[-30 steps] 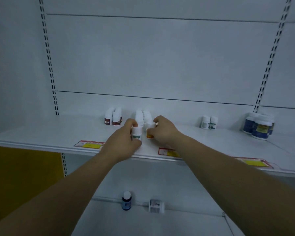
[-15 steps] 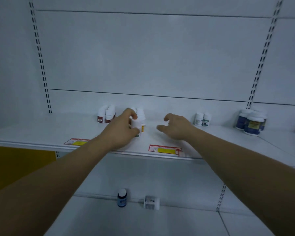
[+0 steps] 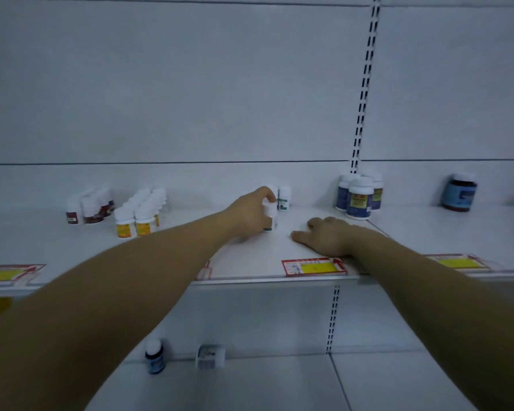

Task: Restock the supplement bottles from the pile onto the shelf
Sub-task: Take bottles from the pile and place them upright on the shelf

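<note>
My left hand (image 3: 248,213) grips a small white bottle with a green label (image 3: 269,218), held upright on the white shelf (image 3: 250,262) just in front of two similar green-label bottles (image 3: 284,198) near the back wall. My right hand (image 3: 324,235) rests palm down on the shelf to the right, fingers relaxed, holding nothing. Left of my arm stand rows of white bottles with yellow labels (image 3: 134,223) and a group with red labels (image 3: 85,209).
Larger blue-and-yellow-label bottles (image 3: 359,197) stand right of the hands, and a dark jar (image 3: 459,192) farther right. Price tags (image 3: 313,266) line the shelf edge. On the lower shelf sit a dark blue bottle (image 3: 154,355) and a small white box (image 3: 210,355).
My left hand carried the green-label bottle rightward from the yellow-label rows to the green-label pair. My right hand let go of its bottle and came down flat on the shelf. The view shifted right.
</note>
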`<state>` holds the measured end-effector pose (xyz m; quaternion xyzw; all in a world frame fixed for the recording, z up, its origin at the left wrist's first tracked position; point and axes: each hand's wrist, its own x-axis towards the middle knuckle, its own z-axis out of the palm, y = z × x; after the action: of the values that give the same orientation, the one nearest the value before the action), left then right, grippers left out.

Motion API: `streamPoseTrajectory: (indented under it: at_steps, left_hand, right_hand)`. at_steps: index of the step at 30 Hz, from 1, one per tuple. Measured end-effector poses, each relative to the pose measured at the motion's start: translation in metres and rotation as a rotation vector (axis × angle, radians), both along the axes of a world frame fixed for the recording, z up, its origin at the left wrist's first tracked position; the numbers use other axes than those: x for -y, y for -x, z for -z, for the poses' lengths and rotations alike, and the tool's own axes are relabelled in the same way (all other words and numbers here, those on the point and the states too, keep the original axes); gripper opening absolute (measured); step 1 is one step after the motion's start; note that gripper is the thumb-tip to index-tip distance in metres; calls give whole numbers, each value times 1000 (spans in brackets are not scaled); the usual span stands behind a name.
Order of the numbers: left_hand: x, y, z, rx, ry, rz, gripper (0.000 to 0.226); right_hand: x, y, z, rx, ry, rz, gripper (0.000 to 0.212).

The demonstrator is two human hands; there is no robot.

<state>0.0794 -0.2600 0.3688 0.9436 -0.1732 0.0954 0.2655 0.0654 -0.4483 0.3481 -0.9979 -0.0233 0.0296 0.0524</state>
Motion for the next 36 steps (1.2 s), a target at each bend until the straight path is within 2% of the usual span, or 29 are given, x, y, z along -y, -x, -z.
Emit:
streamPoseTrajectory:
  at_steps: [9, 17, 20, 23, 26, 30, 36]
  left_hand:
    - [21, -58, 9, 42, 10, -128, 44]
    - [20, -60, -1, -40, 23, -197, 85]
    - [12, -31, -7, -113, -84, -213, 75]
    - [1, 16, -8, -175, -272, -154, 62]
    - [-11, 67, -9, -167, -295, -95, 58]
    - [-36, 131, -8, -116, -316, -76, 56]
    - [-89, 224, 3, -142, -296, -58, 57]
  right_hand:
    - [3, -6, 10, 33, 5, -3, 89]
    - [3, -10, 11, 59, -35, 5, 90]
    - [5, -9, 6, 72, -83, 25, 90]
    - [7, -1, -2, 121, -272, 55, 85]
    - [4, 15, -14, 182, -365, 0, 78]
    - [-29, 50, -26, 273, -295, -162, 73]
    - [-96, 126, -8, 356, -236, -289, 68]
